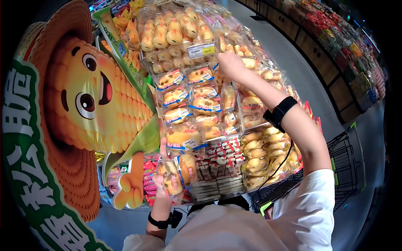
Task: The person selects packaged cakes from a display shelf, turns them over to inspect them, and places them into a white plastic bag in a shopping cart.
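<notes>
My left hand (158, 180) is low on the left, its thumb and a finger showing at the edge of a wrapped bread roll (170, 177) that it holds. Most of its other fingers are hidden behind the packet. Another wrapped roll (188, 168) lies right beside it. Farther up, my right hand (230, 65) is closed at the corner of the clear bin, next to the price tag (202, 50); whatever its fingers grip is hidden. Between the hands sit rows of packaged cakes (205, 103) with blue-edged labels.
A large corn-figure display (100, 92) borders the left side. Wrapped round buns (255, 161) and red-and-white packets (222, 157) fill the near bins. A black shopping cart (345, 163) stands at right, with shelves (331, 46) across the aisle.
</notes>
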Tool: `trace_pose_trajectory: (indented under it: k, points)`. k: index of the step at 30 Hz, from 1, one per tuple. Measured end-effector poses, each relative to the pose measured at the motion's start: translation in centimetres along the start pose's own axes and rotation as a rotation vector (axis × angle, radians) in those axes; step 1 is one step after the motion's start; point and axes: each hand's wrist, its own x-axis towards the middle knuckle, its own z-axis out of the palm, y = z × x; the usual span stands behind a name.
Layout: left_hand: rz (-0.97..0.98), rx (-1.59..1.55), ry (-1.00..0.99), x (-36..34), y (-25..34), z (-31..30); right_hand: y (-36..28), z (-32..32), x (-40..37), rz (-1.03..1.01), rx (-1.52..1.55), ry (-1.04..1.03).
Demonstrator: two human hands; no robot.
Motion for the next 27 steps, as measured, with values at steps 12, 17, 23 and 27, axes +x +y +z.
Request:
trace_pose_trajectory:
  k: [12,17,23,27]
  points:
    - [-0.146,0.001,-0.017,1.3,-0.5,1.0,-3.0,2.3,-1.6,-0.458,-0.061,0.189]
    - [-0.145,0.005,-0.082,1.5,-0.8,-0.1,-3.5,4.9,-0.2,-0.343,-0.253,0.103]
    - [-0.128,0.053,-0.09,1.0,-0.7,-0.7,-3.0,4.5,0.6,-0.466,-0.16,0.056]
    - [-0.143,0.032,-0.093,1.3,-0.8,-1.3,-2.8,4.8,0.8,-0.497,-0.1,0.053]
